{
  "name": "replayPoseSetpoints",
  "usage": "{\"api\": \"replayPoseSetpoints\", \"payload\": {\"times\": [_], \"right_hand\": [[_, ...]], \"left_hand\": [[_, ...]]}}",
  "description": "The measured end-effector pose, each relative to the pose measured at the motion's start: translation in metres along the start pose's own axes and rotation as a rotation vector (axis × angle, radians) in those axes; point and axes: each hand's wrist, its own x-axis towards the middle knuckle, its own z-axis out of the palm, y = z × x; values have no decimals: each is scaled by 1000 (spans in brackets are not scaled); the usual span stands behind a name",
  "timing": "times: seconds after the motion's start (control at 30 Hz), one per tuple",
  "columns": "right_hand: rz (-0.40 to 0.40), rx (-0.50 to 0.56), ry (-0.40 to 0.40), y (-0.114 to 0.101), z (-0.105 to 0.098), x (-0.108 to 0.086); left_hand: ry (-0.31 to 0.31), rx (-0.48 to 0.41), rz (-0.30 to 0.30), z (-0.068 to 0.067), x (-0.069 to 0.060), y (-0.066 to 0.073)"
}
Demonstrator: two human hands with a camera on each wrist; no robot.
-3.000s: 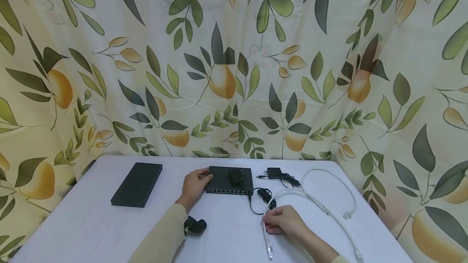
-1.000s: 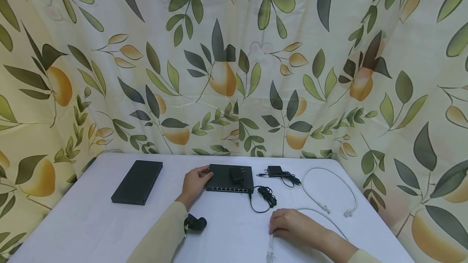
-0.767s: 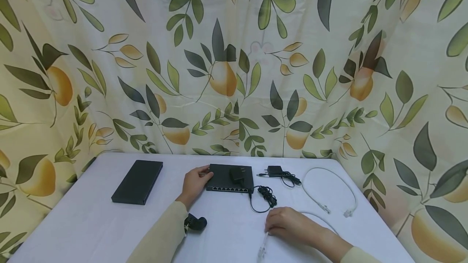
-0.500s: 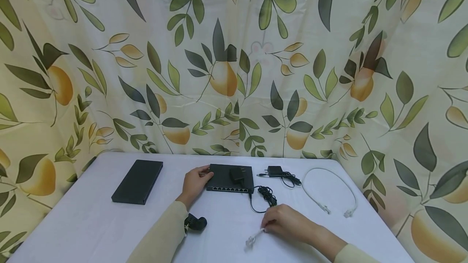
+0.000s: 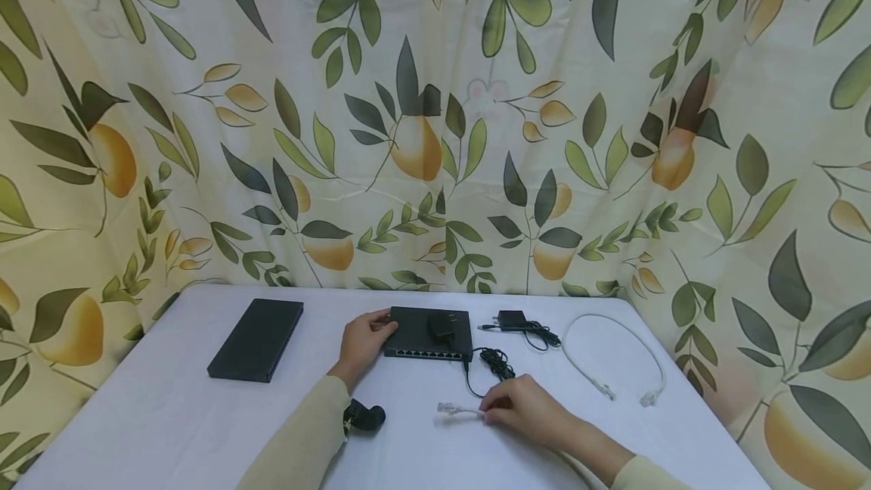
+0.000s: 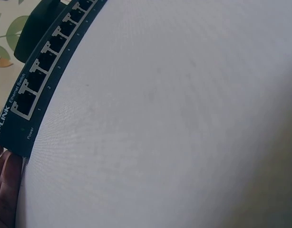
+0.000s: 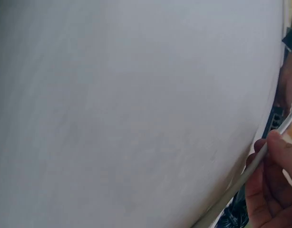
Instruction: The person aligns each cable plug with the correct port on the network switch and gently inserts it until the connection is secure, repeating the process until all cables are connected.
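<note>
This is a small tabletop work area screened by a printed curtain (image 5: 442, 97), its green leaves and orange fruit running along the back and both sides of a table (image 5: 170, 429) with a smooth white covering. The gear on it is of the network kind: a black switch (image 5: 411, 333) lettered "TP-LINK Ethernet Switch", a black power adapter (image 5: 512, 320) with a bundled cord, and a looped pale cable (image 5: 599, 314) with clear plugs. The cloth hides the room beyond, so home, office or lab cannot be told.
</note>
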Motion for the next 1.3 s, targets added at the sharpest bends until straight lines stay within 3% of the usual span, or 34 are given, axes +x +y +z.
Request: {"api": "replayPoseSetpoints", "payload": {"times": [0.23,0.8,1.0,1.3], "right_hand": [[139,103,48,-4,6,2],[329,213,127,-12,13,2],[406,333,127,-19,15,2],[509,429,128,-26,21,6]], "left_hand": [[-4,-2,-5,-1,-2,0],[-7,7,-9,0,-2,0],[-11,-10,-10,-2,-3,3],[-18,-10,-20,-2,-3,4]]}}
